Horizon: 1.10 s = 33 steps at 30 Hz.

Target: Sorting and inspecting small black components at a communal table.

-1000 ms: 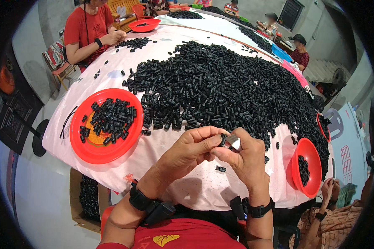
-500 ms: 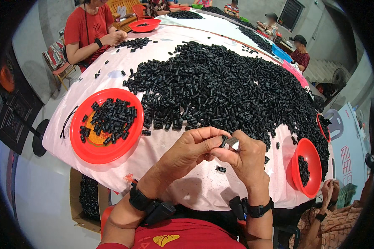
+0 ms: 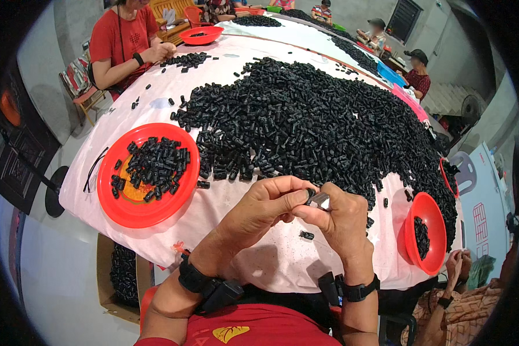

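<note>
My left hand [image 3: 264,209] pinches a small black cylindrical part [image 3: 311,192] between thumb and fingertips, most of it hidden by them. Close against it, my right hand [image 3: 347,226] grips a short shiny metal tool [image 3: 321,200], perhaps a blade; its far end is covered by my fingers. The two hands meet over the table's near side. Just below them a single loose black part [image 3: 307,235] lies on the pale pink cloth [image 3: 271,262]. Beyond my fingers spreads a big heap of the same black parts [image 3: 305,121].
A red plate [image 3: 111,203] with black parts stands to the left, a red bowl [image 3: 435,210] with some to the right. Below the left edge is a cardboard box [image 3: 106,277] of black parts. Co-workers sit around the table, one at the near right [image 3: 455,317].
My right hand and the metal tool have shifted very slightly left and tilted a little against the black part. My left hand stays in place.
</note>
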Each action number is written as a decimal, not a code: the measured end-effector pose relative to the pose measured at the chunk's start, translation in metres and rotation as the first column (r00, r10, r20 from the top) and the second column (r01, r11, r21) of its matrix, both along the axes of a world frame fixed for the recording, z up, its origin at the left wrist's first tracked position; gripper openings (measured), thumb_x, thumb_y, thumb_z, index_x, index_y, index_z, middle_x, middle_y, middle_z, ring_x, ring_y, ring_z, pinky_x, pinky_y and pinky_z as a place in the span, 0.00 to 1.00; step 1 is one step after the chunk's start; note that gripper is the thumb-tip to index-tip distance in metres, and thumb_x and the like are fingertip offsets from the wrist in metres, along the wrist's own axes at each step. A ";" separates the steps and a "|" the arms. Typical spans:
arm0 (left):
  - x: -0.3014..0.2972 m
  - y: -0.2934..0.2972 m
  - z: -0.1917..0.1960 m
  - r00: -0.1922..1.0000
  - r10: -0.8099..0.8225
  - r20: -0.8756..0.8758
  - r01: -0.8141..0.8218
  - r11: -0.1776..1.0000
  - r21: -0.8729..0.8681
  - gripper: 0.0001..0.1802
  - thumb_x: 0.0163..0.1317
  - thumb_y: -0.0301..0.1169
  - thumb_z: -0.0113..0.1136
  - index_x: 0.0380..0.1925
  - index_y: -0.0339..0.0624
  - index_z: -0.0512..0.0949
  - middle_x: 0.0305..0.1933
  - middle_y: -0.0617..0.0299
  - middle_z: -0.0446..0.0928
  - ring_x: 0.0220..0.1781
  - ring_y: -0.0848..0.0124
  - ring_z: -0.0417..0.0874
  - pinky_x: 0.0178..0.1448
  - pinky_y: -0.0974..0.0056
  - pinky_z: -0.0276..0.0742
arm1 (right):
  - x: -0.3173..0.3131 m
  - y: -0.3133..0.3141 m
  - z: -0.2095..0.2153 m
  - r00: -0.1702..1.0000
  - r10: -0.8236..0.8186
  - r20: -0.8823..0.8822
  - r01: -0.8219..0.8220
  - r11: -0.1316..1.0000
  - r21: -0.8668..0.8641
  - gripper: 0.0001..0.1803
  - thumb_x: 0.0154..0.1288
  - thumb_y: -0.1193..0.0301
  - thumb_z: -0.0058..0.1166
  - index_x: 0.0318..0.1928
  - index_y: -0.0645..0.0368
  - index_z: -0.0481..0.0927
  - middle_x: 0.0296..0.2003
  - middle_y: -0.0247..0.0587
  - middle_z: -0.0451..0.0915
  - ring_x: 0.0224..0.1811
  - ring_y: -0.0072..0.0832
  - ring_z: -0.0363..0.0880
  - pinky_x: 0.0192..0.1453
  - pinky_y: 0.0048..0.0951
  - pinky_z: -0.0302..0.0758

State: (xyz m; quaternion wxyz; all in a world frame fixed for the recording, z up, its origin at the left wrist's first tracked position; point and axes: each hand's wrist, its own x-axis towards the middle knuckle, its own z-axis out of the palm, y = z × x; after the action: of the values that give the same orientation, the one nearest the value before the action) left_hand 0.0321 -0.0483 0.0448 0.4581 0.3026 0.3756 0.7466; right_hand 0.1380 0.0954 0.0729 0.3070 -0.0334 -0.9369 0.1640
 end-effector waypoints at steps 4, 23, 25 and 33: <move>0.000 0.001 -0.002 1.000 0.002 -0.005 -0.002 1.000 -0.009 0.14 0.68 0.34 0.56 0.49 0.41 0.77 0.37 0.74 0.77 0.35 0.87 0.73 0.39 0.78 0.69 | 0.000 0.002 -0.002 1.000 -0.001 0.001 0.001 1.000 0.014 0.29 0.52 0.41 0.60 0.23 0.57 0.77 0.10 0.36 0.72 0.12 0.30 0.75 0.16 0.29 0.67; -0.002 -0.001 -0.003 0.999 -0.021 0.029 0.021 1.000 0.017 0.14 0.67 0.34 0.57 0.49 0.40 0.77 0.41 0.70 0.79 0.39 0.85 0.76 0.44 0.76 0.74 | -0.001 0.003 -0.005 0.997 0.049 -0.056 -0.052 0.997 -0.051 0.28 0.49 0.42 0.63 0.24 0.57 0.76 0.12 0.37 0.73 0.14 0.30 0.76 0.17 0.29 0.69; -0.002 0.000 -0.004 0.999 -0.039 0.028 0.038 0.999 0.020 0.14 0.67 0.34 0.57 0.49 0.40 0.77 0.41 0.70 0.79 0.39 0.84 0.77 0.43 0.76 0.74 | 0.000 0.005 -0.005 0.998 0.027 -0.048 -0.029 0.999 -0.036 0.28 0.48 0.42 0.63 0.23 0.56 0.75 0.12 0.37 0.72 0.14 0.31 0.76 0.17 0.30 0.69; 0.002 0.003 -0.001 0.999 0.029 0.029 -0.028 0.999 -0.025 0.13 0.66 0.36 0.58 0.46 0.40 0.79 0.30 0.74 0.76 0.29 0.87 0.70 0.33 0.78 0.65 | -0.001 0.004 -0.003 0.999 0.017 -0.030 -0.017 1.000 0.017 0.29 0.50 0.41 0.61 0.20 0.56 0.74 0.11 0.36 0.72 0.13 0.31 0.75 0.16 0.30 0.68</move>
State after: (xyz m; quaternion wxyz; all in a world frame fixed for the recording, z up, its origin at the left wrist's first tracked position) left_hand 0.0345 -0.0454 0.0436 0.4566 0.2806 0.3821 0.7528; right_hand 0.1375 0.0992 0.0703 0.3202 -0.0203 -0.9337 0.1591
